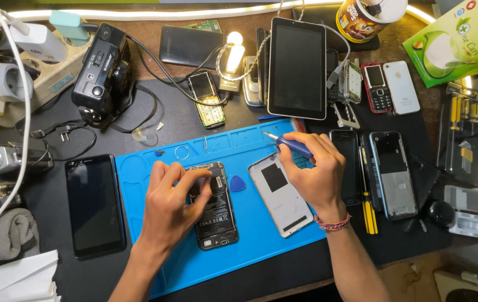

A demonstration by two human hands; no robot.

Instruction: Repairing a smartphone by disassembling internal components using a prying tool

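On the blue silicone work mat [261,235] at the centre of the dark table [54,274], an opened black smartphone with its back cover removed [217,210] is lying face down, its battery and internal board exposed. The left hand [169,204] is resting over the upper half of this phone, fingers curled and pressing on the top section near the board; whether the fingertips are pinching a small part cannot be told. The right hand [314,168] is closing around a slim blue-handled precision screwdriver [289,144], holding it level with the tip pointing left, clear of the phone. Just beside the phone, between the two hands, a white plastic back cover with a dark square patch [281,196] is lying on the mat, and a small blue triangular pry pick [237,183] is sitting between cover and phone. A black smartphone with a dark screen [94,204] is lying off the mat to the left.

Judged from this layout, the disassembly step is under way: the cover is already off and the internal board is being addressed. The next move is calling for a steady left-hand hold on the phone and accurate seating of the screwdriver tip in a small screw head.
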